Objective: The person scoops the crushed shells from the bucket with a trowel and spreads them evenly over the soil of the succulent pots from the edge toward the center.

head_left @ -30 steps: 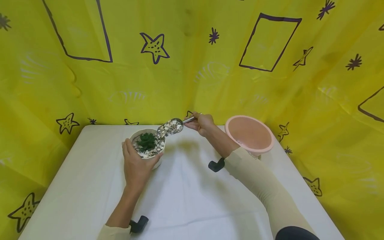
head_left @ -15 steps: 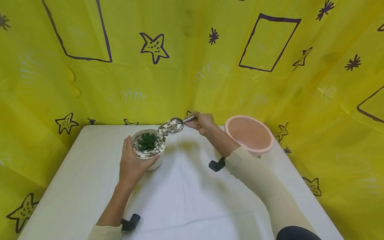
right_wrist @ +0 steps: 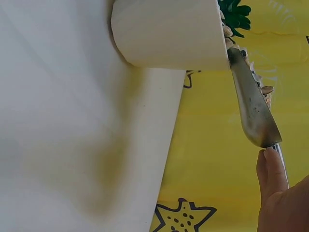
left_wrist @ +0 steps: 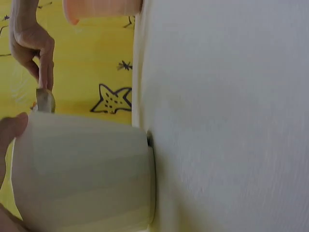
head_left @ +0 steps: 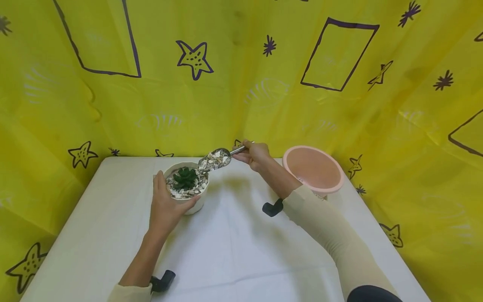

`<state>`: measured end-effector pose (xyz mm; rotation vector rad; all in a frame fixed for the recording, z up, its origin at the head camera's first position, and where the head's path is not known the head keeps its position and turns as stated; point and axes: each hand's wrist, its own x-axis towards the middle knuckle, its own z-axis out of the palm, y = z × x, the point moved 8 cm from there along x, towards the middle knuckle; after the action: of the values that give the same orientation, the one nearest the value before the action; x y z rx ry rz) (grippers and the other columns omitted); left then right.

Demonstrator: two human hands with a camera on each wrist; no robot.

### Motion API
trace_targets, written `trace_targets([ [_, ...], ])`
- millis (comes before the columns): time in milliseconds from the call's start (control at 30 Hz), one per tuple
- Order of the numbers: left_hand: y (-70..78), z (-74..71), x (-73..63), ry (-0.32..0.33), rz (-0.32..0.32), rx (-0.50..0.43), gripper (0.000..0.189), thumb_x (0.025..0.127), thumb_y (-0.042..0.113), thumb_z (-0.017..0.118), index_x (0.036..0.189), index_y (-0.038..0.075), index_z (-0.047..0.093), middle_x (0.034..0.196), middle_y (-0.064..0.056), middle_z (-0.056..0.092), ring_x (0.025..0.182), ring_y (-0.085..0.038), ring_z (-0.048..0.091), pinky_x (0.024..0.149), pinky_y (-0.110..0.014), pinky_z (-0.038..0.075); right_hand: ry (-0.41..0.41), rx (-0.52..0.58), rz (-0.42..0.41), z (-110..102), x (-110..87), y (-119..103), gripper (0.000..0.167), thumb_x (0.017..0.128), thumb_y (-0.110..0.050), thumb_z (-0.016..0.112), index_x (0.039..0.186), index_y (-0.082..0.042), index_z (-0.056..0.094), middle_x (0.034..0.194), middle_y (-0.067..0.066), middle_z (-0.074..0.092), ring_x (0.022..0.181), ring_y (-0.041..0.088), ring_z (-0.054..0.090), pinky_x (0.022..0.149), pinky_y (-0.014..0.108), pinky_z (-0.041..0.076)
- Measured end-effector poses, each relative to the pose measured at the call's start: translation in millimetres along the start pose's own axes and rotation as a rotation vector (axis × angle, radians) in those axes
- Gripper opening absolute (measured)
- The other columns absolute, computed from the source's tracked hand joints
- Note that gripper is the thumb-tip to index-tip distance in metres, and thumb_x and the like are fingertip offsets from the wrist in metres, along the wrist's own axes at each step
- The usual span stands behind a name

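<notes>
A white plant pot (head_left: 195,205) stands upright on the table, holding a green succulent (head_left: 185,178) ringed by white and tan pebbles (head_left: 185,193). My left hand (head_left: 164,212) grips the pot by its near left side, thumb and fingers spread round the rim. With my right hand (head_left: 257,156) I hold a metal scoop (right_wrist: 253,108) by its handle. Pebbles (head_left: 216,159) are heaped in the scoop, and its tip rests at the pot's right rim, tilted down toward the plant. In the left wrist view, only the scoop's end shows above the pot wall (left_wrist: 87,169).
A pink pot (head_left: 341,182) stands at the back right of the table, behind my right forearm. The white-covered table (head_left: 241,251) ends at a yellow patterned curtain (head_left: 226,105) at the back and sides.
My left hand has shifted slightly left and lower round the pot, its forearm swinging left. My right hand and the loaded scoop have stayed almost in place at the rim.
</notes>
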<state>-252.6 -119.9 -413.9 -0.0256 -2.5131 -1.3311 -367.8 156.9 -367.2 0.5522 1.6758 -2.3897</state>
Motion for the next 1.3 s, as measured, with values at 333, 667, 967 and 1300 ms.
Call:
trace_targets([
  [333,11.1,6.1,-9.5,0.150,-0.061,0.050,0.140,0.071,0.040,0.100,0.165,-0.007,0.008,0.169,-0.031,0.011,0.158,-0.046,0.005,0.116,-0.065,0.033,0.006,0.003,-0.001,-1,1.0,2,0.032,0.112,-0.017,0.051,0.132,0.006,0.058,0.131,0.030,0.067,0.113,0.040,0.068,0.075,0.037,0.063],
  [667,14.4,10.3,-9.0,0.220,-0.042,0.062,0.136,0.068,0.039,0.101,0.163,-0.009,0.015,0.166,-0.032,0.018,0.156,-0.049,0.013,0.113,-0.065,0.038,0.002,0.001,-0.003,1,1.1,4,0.035,0.113,-0.018,0.050,0.135,0.009,0.057,0.132,0.031,0.066,0.114,0.041,0.067,0.077,0.037,0.063],
  [967,11.8,4.0,-3.2,0.188,0.007,0.040,0.133,0.068,0.034,0.102,0.162,-0.010,0.018,0.163,-0.033,0.023,0.152,-0.053,0.023,0.115,-0.065,0.036,0.002,-0.010,-0.006,0,1.2,2,0.037,0.113,-0.019,0.050,0.137,0.008,0.057,0.136,0.031,0.063,0.113,0.039,0.068,0.078,0.036,0.063],
  [1300,-0.7,1.8,7.1,0.066,0.036,-0.022,0.132,0.067,0.030,0.102,0.163,-0.007,0.020,0.167,-0.031,0.022,0.154,-0.050,0.021,0.117,-0.067,0.031,-0.004,0.001,-0.046,0,1.9,-3,0.036,0.113,-0.017,0.049,0.135,0.011,0.055,0.136,0.033,0.062,0.112,0.040,0.066,0.077,0.035,0.062],
])
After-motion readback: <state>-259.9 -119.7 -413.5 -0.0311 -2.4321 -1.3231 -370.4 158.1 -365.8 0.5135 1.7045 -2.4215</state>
